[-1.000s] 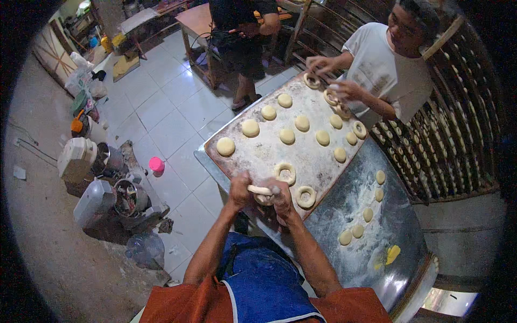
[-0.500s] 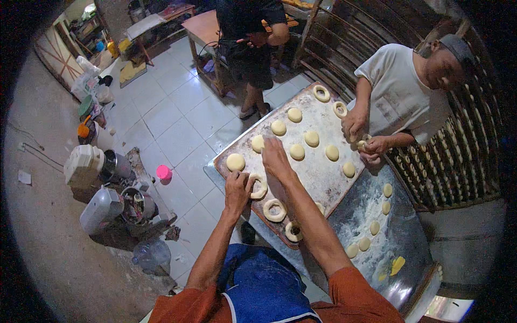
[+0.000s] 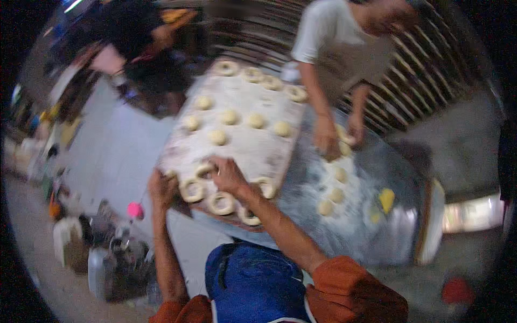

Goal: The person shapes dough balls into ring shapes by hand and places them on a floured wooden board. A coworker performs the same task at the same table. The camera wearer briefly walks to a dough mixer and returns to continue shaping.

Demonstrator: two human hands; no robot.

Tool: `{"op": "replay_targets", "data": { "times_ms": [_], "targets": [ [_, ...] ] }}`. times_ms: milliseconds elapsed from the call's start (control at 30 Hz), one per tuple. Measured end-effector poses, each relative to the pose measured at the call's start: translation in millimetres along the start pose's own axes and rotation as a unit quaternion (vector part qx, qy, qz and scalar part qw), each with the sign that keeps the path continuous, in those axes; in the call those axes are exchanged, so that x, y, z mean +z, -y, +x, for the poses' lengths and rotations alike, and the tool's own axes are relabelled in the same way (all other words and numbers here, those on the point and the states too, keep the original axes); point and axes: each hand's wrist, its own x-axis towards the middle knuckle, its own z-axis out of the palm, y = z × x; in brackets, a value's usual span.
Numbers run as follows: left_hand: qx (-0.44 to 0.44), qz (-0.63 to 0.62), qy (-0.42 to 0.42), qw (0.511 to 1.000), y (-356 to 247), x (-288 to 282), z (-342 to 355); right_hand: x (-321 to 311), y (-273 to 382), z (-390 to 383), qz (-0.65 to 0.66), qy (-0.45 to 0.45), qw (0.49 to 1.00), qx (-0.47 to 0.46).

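Floured board (image 3: 246,152) ahead; dough ring (image 3: 199,170) left of nearer right hand (image 3: 230,176), seemingly pinched; cannot tell grip of left hand (image 3: 162,188).

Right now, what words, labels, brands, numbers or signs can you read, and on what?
None can be read.
No lettering shows on the board, dough rings or blue apron.
The white shirt and floor clutter are too blurred to tell.

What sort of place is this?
Probably a bakery workroom: dough rings and dough rounds on a board, a metal table dusted with white powder, and a slatted rack.
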Motion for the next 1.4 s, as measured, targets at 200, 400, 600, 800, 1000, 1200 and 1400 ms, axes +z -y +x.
{"op": "replay_targets", "data": {
  "times_ms": [200, 400, 600, 800, 1000, 1200, 1400],
  "targets": [
    [0.125, -0.258, 0.006, 0.958, -132, 41, -59, -180, -42, -216, -0.072, -0.231, 0.939, 0.243],
    [0.148, -0.363, 0.242, 0.888, -331, 172, -137, -285, -105, -338, -0.182, -0.333, 0.855, 0.353],
    [0.324, -0.213, 0.149, 0.910, -370, 251, -186, -308, -114, -335, -0.297, -0.185, 0.856, 0.381],
    [0.103, -0.394, 0.372, 0.834, -395, 256, -249, -280, -150, -372, 0.174, -0.387, 0.870, 0.251],
    [0.068, -0.398, 0.381, 0.832, -410, 252, -263, -302, -118, -379, 0.087, -0.338, 0.901, 0.259],
    [-0.021, -0.511, 0.382, 0.770, -418, 243, -269, -317, -87, -374, 0.223, -0.263, 0.914, 0.212],
    [-0.017, -0.548, 0.489, 0.678, -411, 218, -259, -326, -87, -371, 0.542, -0.160, 0.802, 0.191]
  ]
}}
